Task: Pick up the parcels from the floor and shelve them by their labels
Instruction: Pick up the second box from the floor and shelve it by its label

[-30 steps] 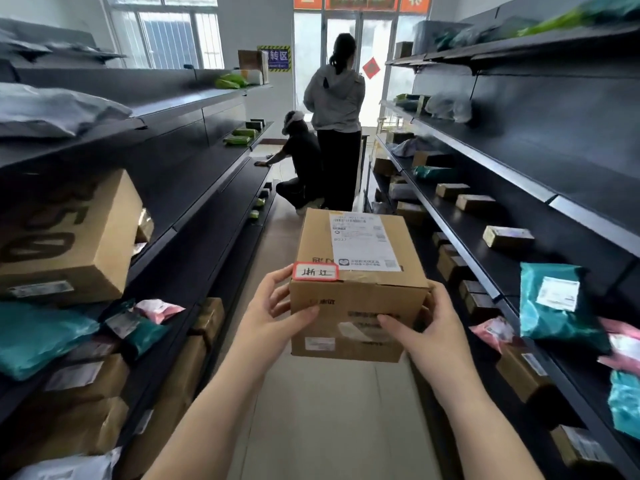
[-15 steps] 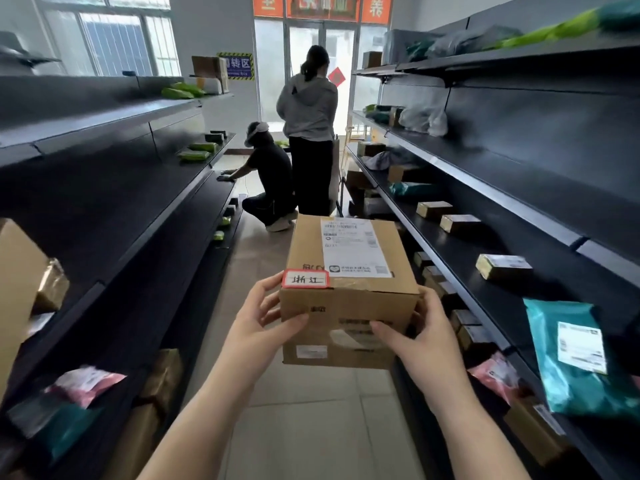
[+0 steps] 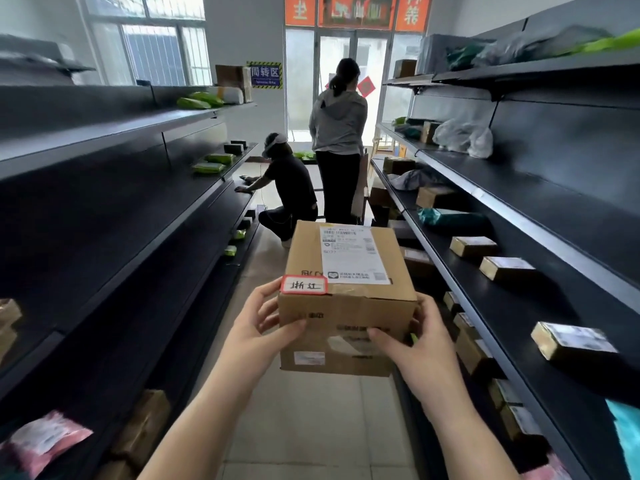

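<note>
Box (image 3: 348, 296) is up in the middle of the aisle, off the floor, held in front of the chest between both hands — left hand (image 3: 258, 329) on the near-left corner, right hand (image 3: 420, 336) on the near-right edge. Both hands are closed on it: thumbs across the near face, fingers wrapped round the sides and out of sight behind.

Handling read:
- Stiff corrugated carton, roughly cubic, taped seams. Near top edge looks a bit creased, so not brand new but holding shape.
- Judging by the relaxed grip, light to moderate weight. Can't confirm contents or fragility.
- Cardboard gives decent friction; the taped strip on the near face is the slick part, avoid pressing thumbs there.
- Best hold is what's in use: 2 opposite sides, low on the walls, or 1 palm under the base for the reach into a shelf.

Red-bordered tag (image 3: 304, 285) on the near-left top corner is handwritten; white shipping label (image 3: 351, 254) sits on top. Tag is readable from here — keep thumbs off it.

Right shelf (image 3: 519, 308) has small boxes with gaps between them; left shelf (image 3: 114, 216) is mostly bare nearby. 2 people work at the far end.
</note>
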Demonstrator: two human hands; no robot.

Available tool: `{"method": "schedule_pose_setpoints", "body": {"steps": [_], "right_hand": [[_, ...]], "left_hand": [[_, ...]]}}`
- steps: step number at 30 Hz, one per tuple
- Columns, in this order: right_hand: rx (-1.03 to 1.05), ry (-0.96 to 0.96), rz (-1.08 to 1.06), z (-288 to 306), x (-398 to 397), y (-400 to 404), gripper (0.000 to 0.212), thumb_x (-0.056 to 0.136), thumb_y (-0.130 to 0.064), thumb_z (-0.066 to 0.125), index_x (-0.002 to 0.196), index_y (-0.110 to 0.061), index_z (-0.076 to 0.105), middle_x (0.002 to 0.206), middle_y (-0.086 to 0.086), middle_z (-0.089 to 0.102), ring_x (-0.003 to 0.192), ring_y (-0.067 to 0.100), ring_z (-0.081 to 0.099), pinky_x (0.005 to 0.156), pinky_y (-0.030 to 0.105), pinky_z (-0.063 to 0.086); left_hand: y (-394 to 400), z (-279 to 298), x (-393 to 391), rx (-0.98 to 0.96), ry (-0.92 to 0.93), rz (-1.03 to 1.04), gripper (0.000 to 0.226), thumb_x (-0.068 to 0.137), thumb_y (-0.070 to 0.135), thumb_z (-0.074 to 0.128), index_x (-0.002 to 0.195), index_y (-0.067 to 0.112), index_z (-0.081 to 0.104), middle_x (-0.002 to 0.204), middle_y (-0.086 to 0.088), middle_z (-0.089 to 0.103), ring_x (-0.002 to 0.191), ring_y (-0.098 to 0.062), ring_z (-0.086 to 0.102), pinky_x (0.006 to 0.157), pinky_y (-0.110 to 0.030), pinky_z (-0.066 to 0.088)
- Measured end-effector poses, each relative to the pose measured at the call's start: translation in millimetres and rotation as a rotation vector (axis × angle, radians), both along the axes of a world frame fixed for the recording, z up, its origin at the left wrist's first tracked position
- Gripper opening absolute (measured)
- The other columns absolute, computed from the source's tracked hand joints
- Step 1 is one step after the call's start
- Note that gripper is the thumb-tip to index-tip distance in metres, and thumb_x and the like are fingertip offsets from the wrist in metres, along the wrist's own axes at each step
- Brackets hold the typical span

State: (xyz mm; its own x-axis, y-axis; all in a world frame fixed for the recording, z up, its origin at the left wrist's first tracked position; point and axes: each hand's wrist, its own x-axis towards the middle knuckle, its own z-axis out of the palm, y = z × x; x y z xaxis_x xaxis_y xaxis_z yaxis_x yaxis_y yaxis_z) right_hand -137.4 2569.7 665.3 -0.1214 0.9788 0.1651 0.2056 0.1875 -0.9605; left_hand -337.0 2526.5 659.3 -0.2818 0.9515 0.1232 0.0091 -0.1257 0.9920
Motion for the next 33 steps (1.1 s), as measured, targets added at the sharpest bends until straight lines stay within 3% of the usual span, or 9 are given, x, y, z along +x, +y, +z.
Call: {"method": "schedule_pose_setpoints", "body": {"steps": [3, 11, 14, 19, 22, 27, 33], "right_hand": [[-0.004, 0.0, 0.005, 1, -6, 38, 0.063, 0.07, -0.015, 0.077, 0.12, -0.033, 0.045, 0.117, -0.011, 0.059, 0.117, 0.012, 0.051, 0.1, 0.042, 0.045], [0.013, -0.006, -0.018, 0, -22, 128, 0.059, 0.068, -0.014, 0.078, 0.109, -0.042, 0.045, 0.113, -0.013, 0.061, 0.111, 0.01, 0.055, 0.097, 0.041, 0.047], [0.022, 0.002, -0.043, 1, -32, 166, 0.06, 0.069, -0.012, 0.077, 0.113, -0.037, 0.045, 0.112, -0.014, 0.061, 0.108, 0.006, 0.056, 0.095, 0.037, 0.048], [0.031, 0.018, -0.093, 9, -53, 228, 0.058, 0.069, -0.013, 0.077, 0.108, -0.042, 0.045, 0.107, -0.019, 0.06, 0.102, 0.0, 0.055, 0.09, 0.031, 0.048], [0.037, 0.014, -0.129, 14, -68, 268, 0.061, 0.069, -0.014, 0.077, 0.116, -0.036, 0.046, 0.111, -0.017, 0.06, 0.106, 0.002, 0.054, 0.09, 0.031, 0.048], [0.058, 0.034, -0.207, 13, -85, 324, 0.06, 0.07, -0.014, 0.077, 0.114, -0.038, 0.045, 0.105, -0.023, 0.058, 0.099, -0.006, 0.053, 0.076, 0.017, 0.045], [0.08, 0.034, -0.283, 9, -92, 384, 0.058, 0.069, -0.014, 0.077, 0.112, -0.039, 0.047, 0.104, -0.022, 0.059, 0.096, -0.011, 0.055, 0.072, 0.013, 0.047]], "left_hand": [[38, 0, -6, -0.009, 0.002, 0.016, 0.057, 0.071, 0.012, 0.074, 0.119, 0.032, 0.053, 0.113, 0.0, 0.068, 0.108, -0.02, 0.061, 0.09, -0.034, 0.05], [131, -6, -19, -0.005, -0.032, 0.012, 0.054, 0.076, 0.004, 0.068, 0.12, 0.032, 0.053, 0.109, 0.003, 0.07, 0.102, -0.013, 0.065, 0.076, -0.021, 0.054], [175, -6, -31, 0.005, -0.04, -0.026, 0.053, 0.076, 0.005, 0.067, 0.119, 0.033, 0.053, 0.108, 0.004, 0.071, 0.102, -0.013, 0.066, 0.071, -0.018, 0.054], [248, 1, -53, 0.022, -0.019, -0.073, 0.053, 0.076, 0.007, 0.068, 0.118, 0.036, 0.053, 0.108, 0.005, 0.07, 0.104, -0.014, 0.064, 0.079, -0.023, 0.052], [298, 4, -68, 0.033, -0.017, -0.114, 0.054, 0.076, 0.006, 0.068, 0.12, 0.033, 0.052, 0.11, 0.003, 0.07, 0.105, -0.015, 0.063, 0.072, -0.018, 0.053], [369, 7, -87, 0.031, -0.015, -0.209, 0.053, 0.076, 0.006, 0.068, 0.118, 0.034, 0.053, 0.111, 0.002, 0.069, 0.107, -0.017, 0.062, 0.077, -0.021, 0.049], [443, 10, -95, 0.033, 0.007, -0.279, 0.057, 0.063, 0.019, 0.072, 0.116, 0.034, 0.054, 0.109, 0.002, 0.07, 0.106, -0.017, 0.063, 0.08, -0.026, 0.049]]}}
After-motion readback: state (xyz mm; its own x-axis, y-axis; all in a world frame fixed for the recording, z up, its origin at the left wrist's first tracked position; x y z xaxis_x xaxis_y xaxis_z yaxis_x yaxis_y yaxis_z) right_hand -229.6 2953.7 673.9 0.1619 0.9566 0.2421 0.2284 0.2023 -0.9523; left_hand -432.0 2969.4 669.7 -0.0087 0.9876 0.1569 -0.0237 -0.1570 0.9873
